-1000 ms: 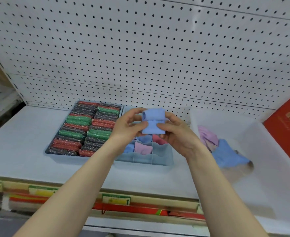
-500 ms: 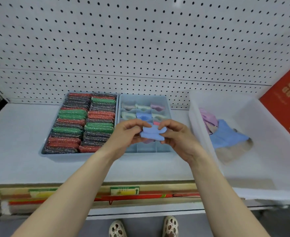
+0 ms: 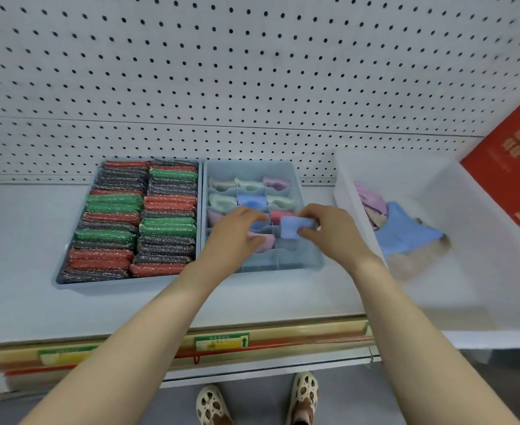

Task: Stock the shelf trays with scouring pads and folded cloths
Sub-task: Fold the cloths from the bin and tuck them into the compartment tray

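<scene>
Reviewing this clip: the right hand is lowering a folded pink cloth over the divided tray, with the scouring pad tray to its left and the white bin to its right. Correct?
Not quite: the folded cloth pinched by the right hand is blue, not pink, as the head view shows. The rest holds: it is over the divided tray, with the scouring pad tray to its left and the white bin to its right.

folded blue cloth (image 3: 294, 227) held above the divided tray (image 3: 309, 207).

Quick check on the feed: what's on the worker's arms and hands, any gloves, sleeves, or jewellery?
Nothing worn that shows. The left hand and right hand are bare, no gloves, rings or watch visible, and both forearms are uncovered to the frame's bottom edge, with no sleeves in view.
</scene>
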### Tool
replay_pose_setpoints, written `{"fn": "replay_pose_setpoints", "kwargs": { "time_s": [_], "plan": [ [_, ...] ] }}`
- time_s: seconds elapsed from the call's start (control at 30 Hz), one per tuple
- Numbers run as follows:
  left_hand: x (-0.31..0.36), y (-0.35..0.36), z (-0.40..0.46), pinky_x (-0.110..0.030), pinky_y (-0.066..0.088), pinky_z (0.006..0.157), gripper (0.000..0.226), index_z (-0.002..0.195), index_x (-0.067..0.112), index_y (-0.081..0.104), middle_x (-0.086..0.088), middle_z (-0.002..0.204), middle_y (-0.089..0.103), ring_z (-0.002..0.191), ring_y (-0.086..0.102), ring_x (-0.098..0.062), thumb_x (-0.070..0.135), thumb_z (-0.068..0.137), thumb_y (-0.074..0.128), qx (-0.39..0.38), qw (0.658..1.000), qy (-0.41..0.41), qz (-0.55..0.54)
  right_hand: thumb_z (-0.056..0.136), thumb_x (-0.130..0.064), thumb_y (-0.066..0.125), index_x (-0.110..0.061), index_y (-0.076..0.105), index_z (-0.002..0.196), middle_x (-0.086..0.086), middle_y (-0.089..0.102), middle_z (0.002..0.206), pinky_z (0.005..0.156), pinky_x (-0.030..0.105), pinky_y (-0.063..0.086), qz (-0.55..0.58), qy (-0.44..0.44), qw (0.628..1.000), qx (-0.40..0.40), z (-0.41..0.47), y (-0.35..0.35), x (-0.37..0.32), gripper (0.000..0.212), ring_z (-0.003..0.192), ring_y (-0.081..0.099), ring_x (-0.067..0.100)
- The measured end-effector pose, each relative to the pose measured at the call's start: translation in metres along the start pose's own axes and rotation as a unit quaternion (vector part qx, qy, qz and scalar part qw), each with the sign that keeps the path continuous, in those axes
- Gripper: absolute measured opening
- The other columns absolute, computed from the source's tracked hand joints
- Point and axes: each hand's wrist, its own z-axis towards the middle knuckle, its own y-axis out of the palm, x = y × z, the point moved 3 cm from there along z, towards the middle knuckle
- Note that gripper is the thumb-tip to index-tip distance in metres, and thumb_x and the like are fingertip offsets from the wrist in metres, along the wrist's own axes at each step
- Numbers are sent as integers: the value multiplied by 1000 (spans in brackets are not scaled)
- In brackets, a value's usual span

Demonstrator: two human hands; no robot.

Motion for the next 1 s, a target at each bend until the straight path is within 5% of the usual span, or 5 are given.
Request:
{"fn": "replay_pose_setpoints", "kwargs": {
  "time_s": [0.33,0.63,0.73,0.87,1.0],
  "plan": [
    [-21,22,-6,-41,41,96,37,123,14,63,-6,125,63,114,54,-30,10,87,62,-33,993,40,104,85,-15,60,-24,64,115,0,37,86,73,27,28,-256,-47,965,-36,13,40,-8,31,100,50,28],
    [-23,21,-7,-28,34,94,36,125,16,63,-3,126,62,115,51,-26,12,89,61,-23,996,29,87,87,-19,56,-25,70,104,-4,66,97,90,33,31,-402,-79,910,-64,27,64,-13,23,111,51,23],
    [-23,19,-7,-30,38,96,34,123,17,64,-1,125,64,116,52,-24,12,89,61,-32,995,19,88,87,-27,60,-30,71,103,1,64,89,80,31,34,-285,-76,951,-88,26,46,-13,20,105,54,25],
    [-21,16,-5,-31,48,86,28,114,21,70,1,111,71,106,61,-21,12,89,60,-20,996,-39,74,88,-26,68,-29,76,90,-13,73,84,70,16,46,162,-83,983,19,14,-29,-4,9,75,61,1],
    [6,19,19,-37,53,79,22,109,22,69,-6,101,72,95,65,-28,23,94,54,4,986,-116,118,87,-4,61,-22,76,91,-2,75,89,78,25,50,80,17,991,106,23,-95,65,24,82,66,15]
  ]
}}
